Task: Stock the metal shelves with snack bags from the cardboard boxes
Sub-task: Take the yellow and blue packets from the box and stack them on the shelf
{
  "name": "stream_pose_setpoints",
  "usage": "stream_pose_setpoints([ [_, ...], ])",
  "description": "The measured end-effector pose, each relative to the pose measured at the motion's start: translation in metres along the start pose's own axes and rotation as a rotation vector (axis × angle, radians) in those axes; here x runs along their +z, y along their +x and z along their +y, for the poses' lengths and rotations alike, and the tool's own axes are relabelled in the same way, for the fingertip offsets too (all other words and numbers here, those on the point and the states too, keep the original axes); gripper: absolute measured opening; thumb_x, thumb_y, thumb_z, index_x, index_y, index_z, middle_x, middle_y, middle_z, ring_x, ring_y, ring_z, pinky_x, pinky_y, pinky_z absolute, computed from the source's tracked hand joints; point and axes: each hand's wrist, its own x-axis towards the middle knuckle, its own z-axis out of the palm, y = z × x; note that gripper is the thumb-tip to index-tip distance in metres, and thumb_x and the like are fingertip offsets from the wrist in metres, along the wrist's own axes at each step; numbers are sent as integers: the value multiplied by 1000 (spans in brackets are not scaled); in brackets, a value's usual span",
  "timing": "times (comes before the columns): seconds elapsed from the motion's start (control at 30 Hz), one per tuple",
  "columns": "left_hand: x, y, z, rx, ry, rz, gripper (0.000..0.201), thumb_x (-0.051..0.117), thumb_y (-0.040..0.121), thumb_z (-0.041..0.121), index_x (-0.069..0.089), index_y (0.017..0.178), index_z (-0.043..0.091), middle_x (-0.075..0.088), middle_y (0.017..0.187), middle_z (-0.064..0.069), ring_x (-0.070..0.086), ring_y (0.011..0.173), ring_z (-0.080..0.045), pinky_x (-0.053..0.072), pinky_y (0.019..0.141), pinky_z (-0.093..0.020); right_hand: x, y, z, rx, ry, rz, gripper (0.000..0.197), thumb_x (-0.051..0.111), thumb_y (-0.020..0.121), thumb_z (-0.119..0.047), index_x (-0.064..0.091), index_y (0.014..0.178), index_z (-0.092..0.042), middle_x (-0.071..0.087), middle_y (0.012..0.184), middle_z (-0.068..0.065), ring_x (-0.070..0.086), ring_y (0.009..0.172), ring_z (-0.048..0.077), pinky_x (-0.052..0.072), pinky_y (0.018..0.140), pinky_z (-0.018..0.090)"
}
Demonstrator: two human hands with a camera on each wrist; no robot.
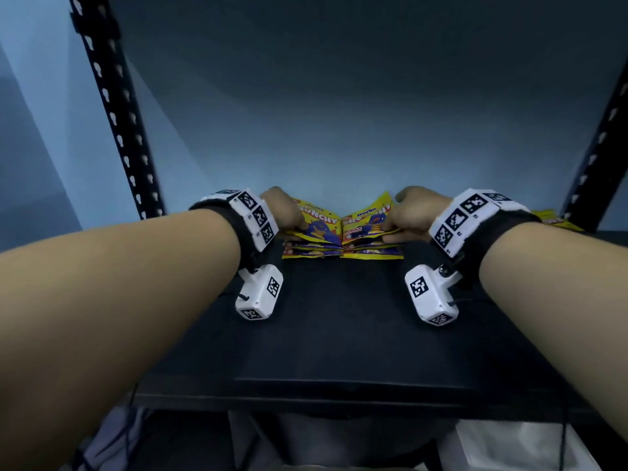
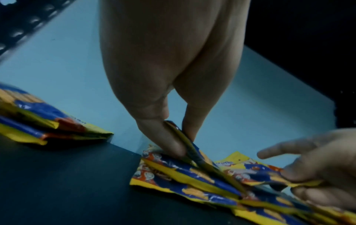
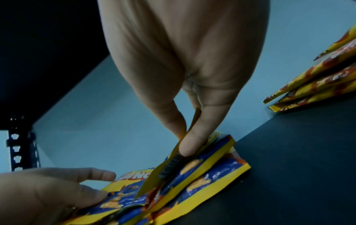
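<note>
I see both arms reaching onto dark metal shelf (image 1: 339,334). Left hand (image 1: 283,212) pinches left edge of top yellow-blue snack bags (image 1: 341,229), thumb and fingers clamped. Right hand (image 1: 413,212) pinches right edge likewise. Bags stacked at far middle of shelf, against pale wall. Second bag stack (image 1: 554,220) lies far right.

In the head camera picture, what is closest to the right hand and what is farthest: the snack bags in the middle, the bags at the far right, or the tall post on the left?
From the right hand:
1. Middle snack bags, held by both hands.
2. Far-right bags, beside the right post.
3. Left post, past the left hand.
</note>
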Motion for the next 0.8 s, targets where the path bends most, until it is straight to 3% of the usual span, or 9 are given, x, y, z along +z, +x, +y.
stream_pose_setpoints([
  [0.07, 4, 2, 0, -22, 21, -29, 50, 92, 75, 29, 71, 109, 0, 74, 109, -18, 74, 98, -33, 62, 82, -43, 3, 0, 2, 16, 12, -5, 37, 84, 81, -4, 68, 113, 6, 70, 96, 16, 74, 90, 26, 64, 83, 39],
  [0.17, 2, -1, 3, -37, 189, -85, 81, 93, 66, 51, 67, 123, 0, 72, 117, -16, 69, 109, -33, 52, 77, -31, 4, -3, 4, 18, -105, -43, 43, 96, 68, -16, 74, 100, 3, 77, 96, 22, 70, 73, 25, 62, 89, 49],
  [0.3, -3, -6, 5, -19, 300, -128, 82, 88, 73, 49, 61, 136, 4, 66, 130, -14, 63, 119, -30, 52, 93, -36, -1, -12, -2, -22, -325, -18, 64, 98, 63, -30, 72, 109, 7, 77, 88, 21, 64, 65, 25, 56, 75, 36],
  [0.43, -1, -6, 3, 20, 324, -128, 81, 90, 71, 48, 63, 134, 4, 67, 127, -14, 63, 117, -29, 52, 99, -39, -2, -20, -10, -30, -469, -33, 78, 96, 66, -39, 67, 124, 4, 70, 77, 13, 60, 65, 26, 49, 71, 32],
  [0.5, 1, -5, 3, 19, 346, -144, 84, 90, 71, 49, 61, 135, 3, 66, 129, -14, 62, 118, -28, 50, 101, -39, -3, -21, -10, -34, -515, -36, 78, 93, 70, -40, 65, 128, 4, 73, 89, 15, 62, 71, 27, 53, 76, 35],
  [0.57, 4, -2, 3, 26, 377, -129, 85, 87, 72, 53, 61, 135, 2, 66, 125, -9, 61, 112, -24, 49, 98, -36, -4, -22, -9, -44, -548, -39, 74, 91, 74, -40, 66, 129, 2, 74, 113, 17, 68, 88, 29, 56, 90, 39],
  [0.63, 8, 0, 2, 47, 409, -94, 72, 85, 73, 57, 64, 121, 7, 60, 113, -4, 54, 100, -20, 43, 89, -31, -4, -24, -9, -58, -564, -49, 72, 90, 75, -40, 66, 131, -2, 69, 127, 15, 67, 110, 30, 54, 101, 42],
  [0.7, 11, 0, 3, 50, 427, -75, 62, 83, 74, 59, 55, 107, 15, 53, 108, -3, 50, 98, -20, 38, 85, -30, -3, -28, -10, -59, -574, -61, 71, 89, 78, -39, 64, 135, -6, 66, 131, 11, 64, 117, 28, 51, 103, 40],
  [0.8, 8, -7, 5, 52, 447, -87, 77, 81, 77, 59, 60, 125, 3, 60, 121, -8, 57, 112, -23, 43, 94, -33, -7, -37, -12, -56, -589, -70, 74, 87, 79, -39, 60, 141, -9, 63, 137, 9, 60, 122, 28, 49, 105, 36],
])
